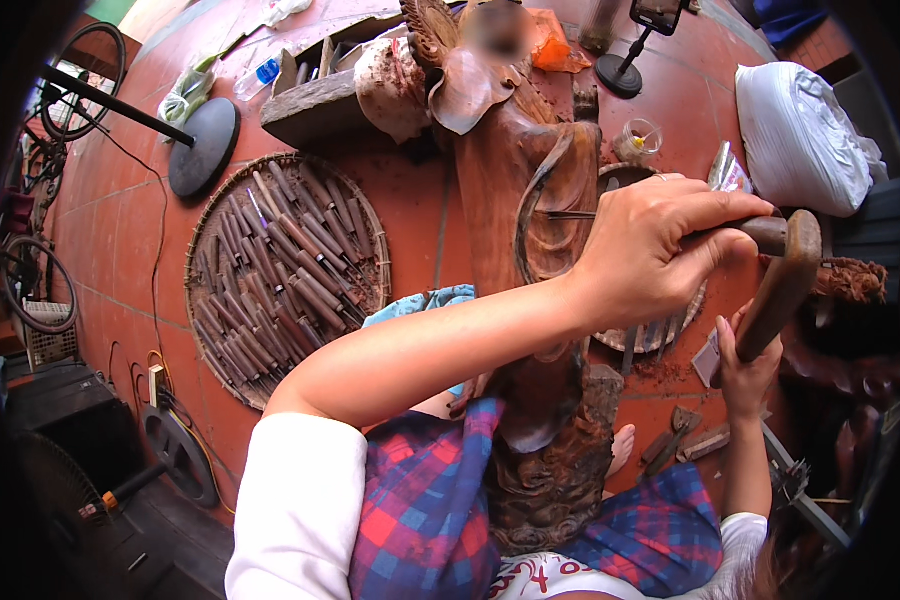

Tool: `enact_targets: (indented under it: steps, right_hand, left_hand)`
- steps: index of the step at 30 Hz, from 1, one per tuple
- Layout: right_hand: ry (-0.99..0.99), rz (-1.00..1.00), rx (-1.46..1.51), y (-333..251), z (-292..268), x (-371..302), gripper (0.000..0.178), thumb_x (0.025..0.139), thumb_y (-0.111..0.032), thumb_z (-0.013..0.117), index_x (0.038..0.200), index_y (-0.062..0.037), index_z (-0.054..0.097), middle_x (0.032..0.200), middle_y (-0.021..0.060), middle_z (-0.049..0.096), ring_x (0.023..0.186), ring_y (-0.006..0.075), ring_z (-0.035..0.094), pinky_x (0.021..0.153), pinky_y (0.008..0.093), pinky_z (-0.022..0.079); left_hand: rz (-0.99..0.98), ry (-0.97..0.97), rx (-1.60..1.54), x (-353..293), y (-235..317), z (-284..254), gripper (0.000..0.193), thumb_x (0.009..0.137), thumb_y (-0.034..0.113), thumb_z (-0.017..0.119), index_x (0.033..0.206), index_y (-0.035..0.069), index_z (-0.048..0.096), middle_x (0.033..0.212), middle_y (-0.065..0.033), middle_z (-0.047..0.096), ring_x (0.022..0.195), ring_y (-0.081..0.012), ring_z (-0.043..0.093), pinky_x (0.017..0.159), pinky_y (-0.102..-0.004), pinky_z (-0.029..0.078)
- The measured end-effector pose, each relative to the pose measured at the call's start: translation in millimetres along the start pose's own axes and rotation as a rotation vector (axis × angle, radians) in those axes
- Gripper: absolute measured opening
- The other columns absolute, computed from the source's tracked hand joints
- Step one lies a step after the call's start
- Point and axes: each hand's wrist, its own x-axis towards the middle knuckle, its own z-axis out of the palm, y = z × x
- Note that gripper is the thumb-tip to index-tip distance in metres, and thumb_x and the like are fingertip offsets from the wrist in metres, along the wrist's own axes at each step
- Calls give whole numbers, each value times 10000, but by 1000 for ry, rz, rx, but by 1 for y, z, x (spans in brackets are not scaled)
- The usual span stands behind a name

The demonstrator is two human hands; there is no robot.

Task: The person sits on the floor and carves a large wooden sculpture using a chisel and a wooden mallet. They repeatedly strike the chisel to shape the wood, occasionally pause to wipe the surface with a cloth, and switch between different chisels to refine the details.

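Observation:
A large brown wooden carving [525,180] with flowing folds stands upright in front of me, its base between my knees. My left hand [655,245] is closed around the wooden handle of a carving chisel [768,236]. The thin metal blade points left, its tip at the carved folds. My right hand [750,370] grips a wooden mallet [785,285] by its lower part. The mallet's upper end is right at the butt of the chisel handle; whether they touch I cannot tell.
At left lies a round woven tray [202,340] with many wooden-handled chisels. Another tray [692,312] with tools sits partly behind my left hand. Around stand a wooden box [315,110], a black round stand base [205,148], a white sack [805,140] and a clear cup [638,142].

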Motion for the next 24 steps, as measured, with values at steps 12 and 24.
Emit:
enact_targets:
  steps: [12,24]
  right_hand:
    - [265,-69,330,-20,22,2,185,830,85,655,899,-15,516,776,2,517,673,75,488,613,228,402]
    - [3,-53,-59,-2,6,-4,273,836,101,618,1016,-26,456,878,43,480,778,107,486,728,251,437]
  left_hand:
    - [26,-39,-31,-5,5,-7,303,849,223,708,1127,104,697,744,-71,629,674,-234,582,643,-352,442]
    - [35,-31,-80,-8,2,-8,287,841,231,714,1104,115,708,823,-78,689,716,-235,630,659,-341,470]
